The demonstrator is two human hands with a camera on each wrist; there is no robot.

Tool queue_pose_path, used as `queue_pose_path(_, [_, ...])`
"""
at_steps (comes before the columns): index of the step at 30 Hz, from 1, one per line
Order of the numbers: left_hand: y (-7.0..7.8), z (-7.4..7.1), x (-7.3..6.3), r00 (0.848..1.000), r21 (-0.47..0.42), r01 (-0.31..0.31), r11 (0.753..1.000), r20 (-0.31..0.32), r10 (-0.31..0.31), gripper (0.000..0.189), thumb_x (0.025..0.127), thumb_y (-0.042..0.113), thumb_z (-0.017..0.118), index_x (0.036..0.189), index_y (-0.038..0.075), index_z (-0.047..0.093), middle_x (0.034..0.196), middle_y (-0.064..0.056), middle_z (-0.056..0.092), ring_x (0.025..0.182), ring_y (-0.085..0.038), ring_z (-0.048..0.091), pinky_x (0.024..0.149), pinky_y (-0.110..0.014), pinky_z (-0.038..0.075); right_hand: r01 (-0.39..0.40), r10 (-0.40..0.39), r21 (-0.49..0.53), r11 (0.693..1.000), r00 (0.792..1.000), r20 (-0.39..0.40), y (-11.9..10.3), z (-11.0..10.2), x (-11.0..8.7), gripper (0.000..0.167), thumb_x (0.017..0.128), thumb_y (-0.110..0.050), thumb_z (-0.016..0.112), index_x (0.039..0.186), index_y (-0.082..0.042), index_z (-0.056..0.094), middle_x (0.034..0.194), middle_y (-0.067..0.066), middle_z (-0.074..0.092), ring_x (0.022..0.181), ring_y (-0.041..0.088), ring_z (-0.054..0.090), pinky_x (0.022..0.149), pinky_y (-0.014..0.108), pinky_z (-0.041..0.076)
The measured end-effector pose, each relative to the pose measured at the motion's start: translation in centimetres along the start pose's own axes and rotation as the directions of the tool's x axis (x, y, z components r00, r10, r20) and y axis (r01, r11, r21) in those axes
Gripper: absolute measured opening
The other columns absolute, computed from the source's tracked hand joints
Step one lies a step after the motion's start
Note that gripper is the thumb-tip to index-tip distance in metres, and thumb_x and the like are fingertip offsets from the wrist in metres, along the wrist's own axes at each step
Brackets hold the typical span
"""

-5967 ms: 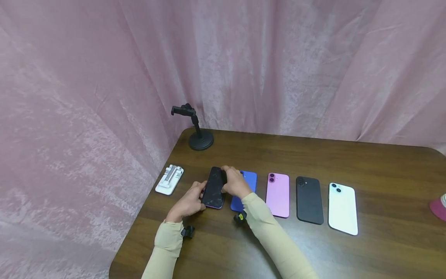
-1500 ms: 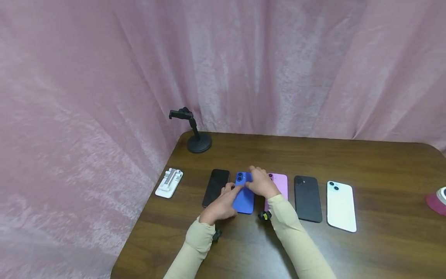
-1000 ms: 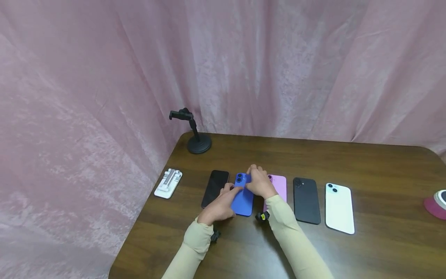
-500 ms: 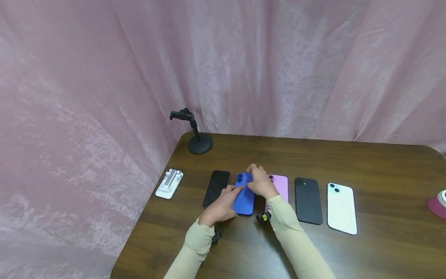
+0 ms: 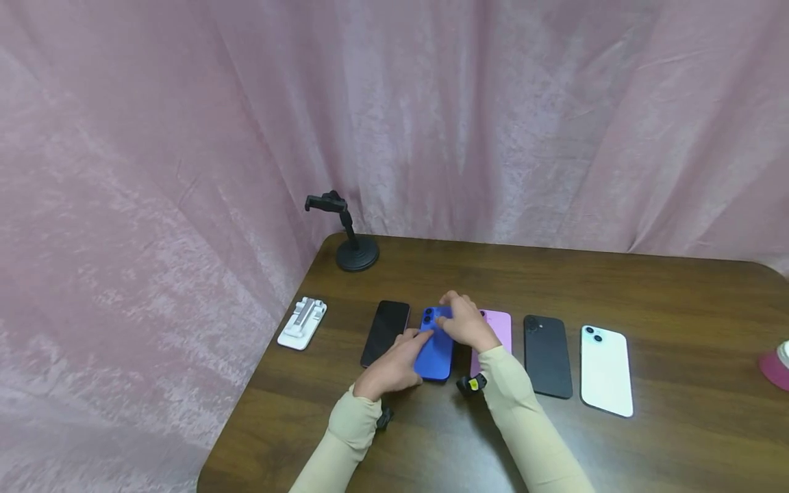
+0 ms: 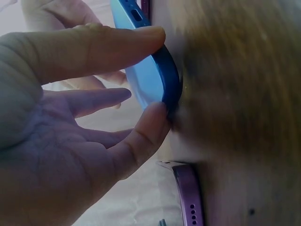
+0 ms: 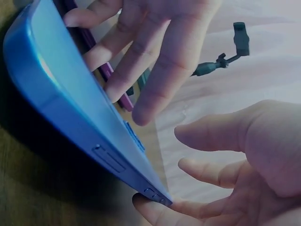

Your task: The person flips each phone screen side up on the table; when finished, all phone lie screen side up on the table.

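Note:
A blue smartphone (image 5: 436,359) lies back up on the wooden table, camera lenses at the far end. My left hand (image 5: 391,370) holds its near left part; in the left wrist view the thumb (image 6: 141,40) and another finger (image 6: 157,115) pinch the edge round a lower corner. Over the far right part is my right hand (image 5: 470,329). In the right wrist view one right fingertip (image 7: 143,202) touches the phone's edge by the side buttons, while the right thumb (image 7: 202,134) is off it. A dark-screened phone (image 5: 383,335) lies left and a pink phone (image 5: 501,329) right, partly covered.
Farther right lie a black phone (image 5: 547,356) and a white phone (image 5: 606,370), backs up. A white folding stand (image 5: 302,323) is near the left edge. A black phone holder (image 5: 356,253) stands behind. A pink, roll-like object (image 5: 775,370) sits far right.
Six seconds ago both hands were on the dark-screened phone; they have since shifted right to the blue one. Over the last second they stay there, the right fingers spreading slightly away.

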State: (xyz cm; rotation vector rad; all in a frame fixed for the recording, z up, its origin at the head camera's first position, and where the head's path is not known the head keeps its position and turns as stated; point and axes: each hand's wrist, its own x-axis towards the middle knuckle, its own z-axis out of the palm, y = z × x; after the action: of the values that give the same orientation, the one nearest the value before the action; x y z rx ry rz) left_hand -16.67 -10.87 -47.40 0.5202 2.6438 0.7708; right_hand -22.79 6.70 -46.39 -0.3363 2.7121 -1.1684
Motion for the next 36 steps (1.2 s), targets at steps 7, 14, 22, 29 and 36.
queue_pose_path(7, [-0.1, -0.1, 0.1, 1.000, -0.022, -0.004, 1.000, 0.010, 0.004, 0.086, 0.080, 0.002, 0.081, 0.155, 0.006, 0.039, 0.151, -0.019, 0.041, 0.134, -0.035, 0.042, 0.103, -0.050, 0.045, 0.035, -0.034, 0.056, 0.998, 0.999, -0.022, -0.6, -0.6, -0.3, 0.040, 0.094, -0.010, 0.067, 0.129, 0.007, 0.057, 0.131, 0.026, 0.058, 0.123, 0.044, 0.053, 0.098, 0.057, 0.045])
queue_pose_path(14, [-0.4, -0.2, -0.3, 1.000, -0.139, -0.005, 0.990, 0.017, 0.008, 0.092, 0.085, 0.039, 0.080, 0.156, 0.003, 0.033, 0.151, -0.020, 0.042, 0.130, -0.039, 0.045, 0.100, -0.053, 0.047, 0.063, -0.059, 0.101, 0.993, 0.997, -0.045, -0.9, -0.9, -0.5, 0.040, 0.093, -0.009, 0.066, 0.129, 0.006, 0.058, 0.129, 0.028, 0.059, 0.114, 0.043, 0.059, 0.095, 0.055, 0.048])
queue_pose_path(22, [-0.4, -0.2, 0.0, 1.000, -0.200, -0.010, 0.980, -0.005, 0.009, 0.086, 0.092, 0.049, 0.069, 0.154, -0.001, 0.035, 0.146, -0.022, 0.048, 0.126, -0.036, 0.053, 0.100, -0.050, 0.048, 0.054, -0.048, 0.126, 0.991, 0.997, -0.055, -1.4, -1.1, -0.7, 0.040, 0.094, -0.010, 0.067, 0.130, 0.004, 0.058, 0.129, 0.028, 0.060, 0.100, 0.034, 0.059, 0.089, 0.052, 0.050])
queue_pose_path(29, [-0.9, -0.6, -0.2, 1.000, -0.320, -0.013, 0.947, -0.004, 0.012, 0.079, 0.091, 0.040, 0.073, 0.151, 0.000, 0.040, 0.139, -0.022, 0.055, 0.116, -0.034, 0.061, 0.083, -0.042, 0.057, 0.077, -0.072, 0.150, 0.986, 0.997, -0.040, -1.6, -1.2, -0.9, 0.043, 0.093, -0.008, 0.069, 0.132, 0.003, 0.057, 0.131, 0.028, 0.059, 0.095, 0.030, 0.061, 0.084, 0.048, 0.052])
queue_pose_path(36, [-1.4, -1.3, -0.4, 1.000, -0.429, -0.018, 0.903, -0.001, 0.020, 0.072, 0.092, 0.031, 0.075, 0.149, 0.001, 0.042, 0.130, -0.021, 0.060, 0.109, -0.032, 0.066, 0.077, -0.040, 0.059, 0.134, -0.143, 0.208, 0.969, 0.989, 0.028, -1.4, -1.2, -0.9, 0.054, 0.090, -0.002, 0.073, 0.139, 0.002, 0.050, 0.139, 0.031, 0.052, 0.115, 0.040, 0.062, 0.095, 0.054, 0.050])
